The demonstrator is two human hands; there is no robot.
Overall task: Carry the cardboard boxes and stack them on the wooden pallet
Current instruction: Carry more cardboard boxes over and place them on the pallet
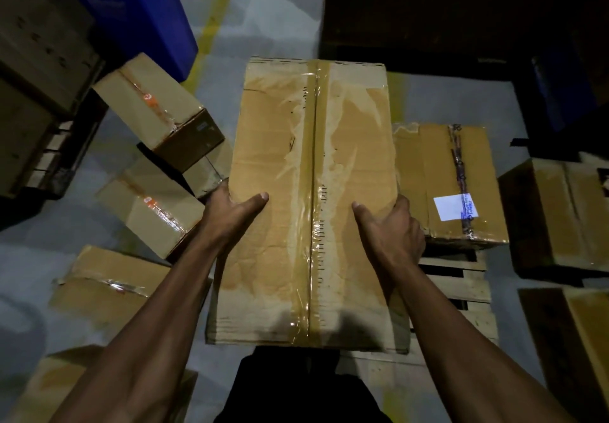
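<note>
Left hand and right hand grip opposite long sides of the taped cardboard box, thumbs on top, fingers curled over the edges. Box centre frame. Right: labelled box on wooden pallet. Left: smaller boxes on the floor.

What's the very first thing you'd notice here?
The big taped cardboard box in the middle, gripped on both sides by the left hand and the right hand. Next, the box with a white label on the wooden pallet at right, and the smaller boxes scattered at left.
</note>
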